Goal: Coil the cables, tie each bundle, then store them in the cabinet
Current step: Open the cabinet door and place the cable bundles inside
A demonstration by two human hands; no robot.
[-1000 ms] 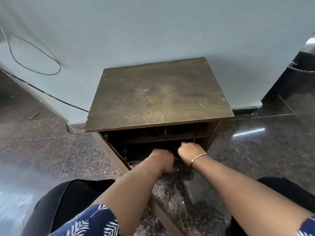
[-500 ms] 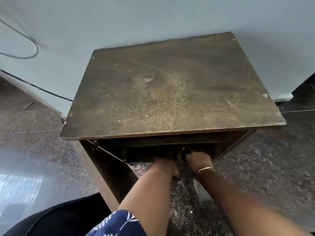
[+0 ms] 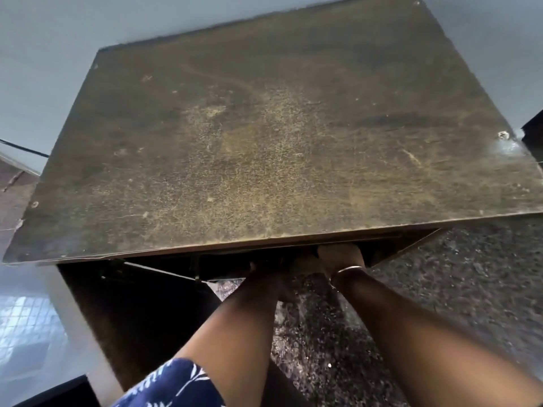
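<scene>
Wooden cabinet (image 3: 279, 142): worn brown top, set against a pale wall (image 3: 44, 69); door (image 3: 132, 312) swung open at the front left corner. Left hand (image 3: 273, 277) and right hand (image 3: 340, 257), bangle (image 3: 346, 270) at the wrist, are reached under the front edge; grip cannot be told. Cables are hidden. No writing is seen.

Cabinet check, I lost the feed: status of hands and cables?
Both hands in under the cabinet top: left hand, right hand, grips hidden. Cables not visible. Cabinet door open at left, nothing blocking.
</scene>
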